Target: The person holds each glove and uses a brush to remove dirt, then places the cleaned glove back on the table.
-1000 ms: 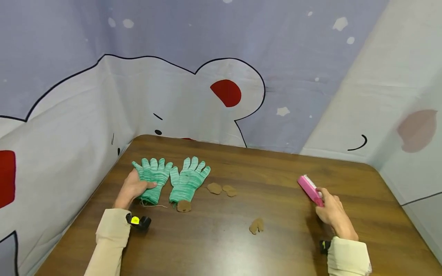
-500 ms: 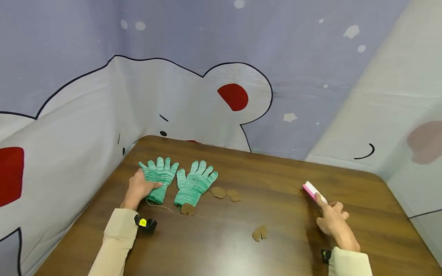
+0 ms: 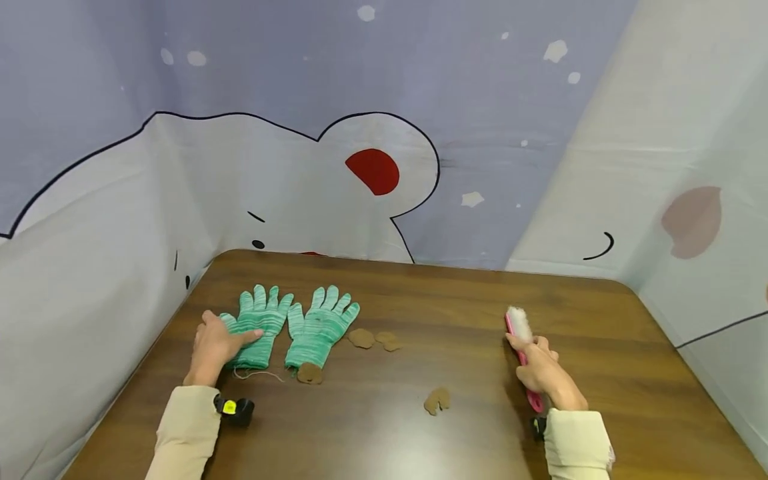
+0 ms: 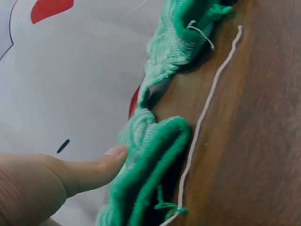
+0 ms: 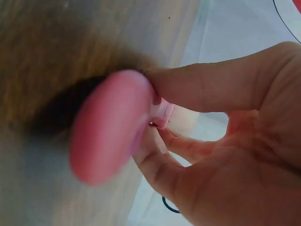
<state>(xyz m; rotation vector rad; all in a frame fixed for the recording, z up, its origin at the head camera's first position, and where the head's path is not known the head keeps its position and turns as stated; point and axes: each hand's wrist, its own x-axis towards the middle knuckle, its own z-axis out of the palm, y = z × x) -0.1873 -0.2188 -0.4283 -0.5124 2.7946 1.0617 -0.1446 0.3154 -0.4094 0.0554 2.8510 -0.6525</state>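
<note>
Two green striped knit gloves lie side by side on the table, fingers pointing away. My left hand (image 3: 215, 347) is at the left glove (image 3: 258, 323), its thumb stretched straight across the knit and its other fingers along the outer edge. In the left wrist view the thumb tip touches the fabric near the cuff (image 4: 155, 160). The right glove (image 3: 321, 327) lies untouched. On the right, my right hand (image 3: 543, 370) pinches a pink brush (image 3: 534, 401) by its handle between thumb and fingers. Its white bristles (image 3: 519, 325) point away from me. The handle's rounded end (image 5: 110, 129) faces the right wrist camera.
A flat brown piece (image 3: 309, 373) overlaps the right glove's cuff. Two more brown pieces (image 3: 361, 338) lie beside that glove, and a notched one (image 3: 437, 401) is nearer the middle. A loose pale thread (image 3: 258, 374) trails from the left glove. Printed cloth (image 3: 288, 193) hangs behind the table (image 3: 456, 307).
My right hand has turned the brush: its pink back faced up, and now its bristles show and its handle end points toward me. The left hand stays at the left glove. The head view has shifted.
</note>
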